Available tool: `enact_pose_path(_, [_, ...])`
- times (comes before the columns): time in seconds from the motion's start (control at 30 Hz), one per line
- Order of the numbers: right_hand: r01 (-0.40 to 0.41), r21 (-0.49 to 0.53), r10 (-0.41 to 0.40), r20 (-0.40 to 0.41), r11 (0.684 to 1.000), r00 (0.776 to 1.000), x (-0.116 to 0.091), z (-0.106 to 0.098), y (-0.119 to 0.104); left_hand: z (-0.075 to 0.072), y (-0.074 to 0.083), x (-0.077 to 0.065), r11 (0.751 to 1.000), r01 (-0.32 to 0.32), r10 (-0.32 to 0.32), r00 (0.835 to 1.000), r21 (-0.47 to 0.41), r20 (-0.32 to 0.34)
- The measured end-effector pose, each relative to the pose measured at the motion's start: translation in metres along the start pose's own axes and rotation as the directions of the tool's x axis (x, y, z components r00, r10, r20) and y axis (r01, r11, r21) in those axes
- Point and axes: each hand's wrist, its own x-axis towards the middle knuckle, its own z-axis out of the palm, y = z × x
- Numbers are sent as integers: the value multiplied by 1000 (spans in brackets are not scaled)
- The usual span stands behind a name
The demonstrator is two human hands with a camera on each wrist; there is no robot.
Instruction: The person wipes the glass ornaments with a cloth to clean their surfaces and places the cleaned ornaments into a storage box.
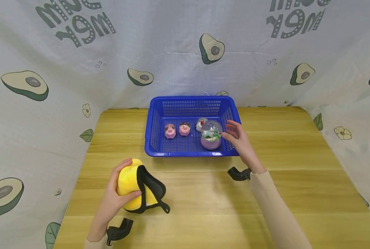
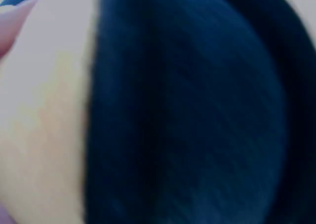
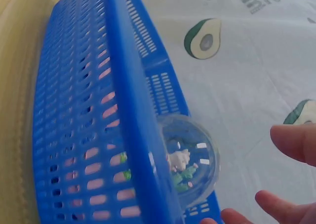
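My left hand point(image 1: 114, 195) grips a bunched plush cloth point(image 1: 130, 180), yellow on one side and dark grey on the other, with black edging and a small loop. That cloth point(image 2: 197, 105) fills the left wrist view, blurred. Over the right side of a blue plastic basket point(image 1: 191, 154), my right hand point(image 1: 239, 140) is spread beside a large snow globe point(image 1: 211, 135) with a pinkish-purple base. In the right wrist view, a gap shows between the fingers and the globe's clear dome point(image 3: 192, 160). The globe stands upright in the basket.
Two small pink-based globes, one on the left point(image 1: 170, 131) and one beside it point(image 1: 185, 129), sit in the basket. Another small globe point(image 1: 201, 123) with a red bit stands behind the large one. The wooden table point(image 1: 197, 207) meets a patterned curtain point(image 1: 178, 45) behind.
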Motion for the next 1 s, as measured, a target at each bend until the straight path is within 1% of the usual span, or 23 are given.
enact_pose_path(0.07, [20,12,-20,-9,1000,1000,-5,-1,-1,-4,0,1,992,64,-64,998,109,-6])
enact_pose_path(0.1, [28,13,-28,-12,1000,1000,-7,-2,-1,-5,0,2,981,100,-101,995,164,-4])
enact_pose_path(0.17, [41,22,-41,-13,999,999,-9,-3,0,-6,-4,5,953,145,-152,988,268,8])
enact_pose_path(0.2, [43,18,-43,-13,999,999,-11,-4,0,-5,-7,6,933,162,-177,984,321,18])
enact_pose_path(0.3, [52,5,-52,-11,999,999,-14,-5,-2,-1,-17,8,878,178,-225,973,444,55])
enact_pose_path(0.37, [59,1,-59,-10,998,998,-17,-5,-4,4,-25,10,846,176,-247,966,503,77])
enact_pose_path(0.43, [72,-9,-72,-11,997,997,-20,-4,-7,8,-31,11,820,172,-259,962,546,86])
enact_pose_path(0.53, [99,-23,-100,-12,995,995,-25,-1,-11,14,-38,14,784,168,-267,960,598,81])
enact_pose_path(0.8, [161,-57,-162,-16,985,987,-37,4,-17,24,-49,21,692,187,-305,951,698,48])
enact_pose_path(0.93, [191,-136,-195,-14,972,981,-42,6,-17,27,-55,20,656,170,-298,953,735,46])
enact_pose_path(1.0, [220,-211,-228,-14,952,974,-45,8,-16,29,-59,20,636,155,-292,955,756,49])
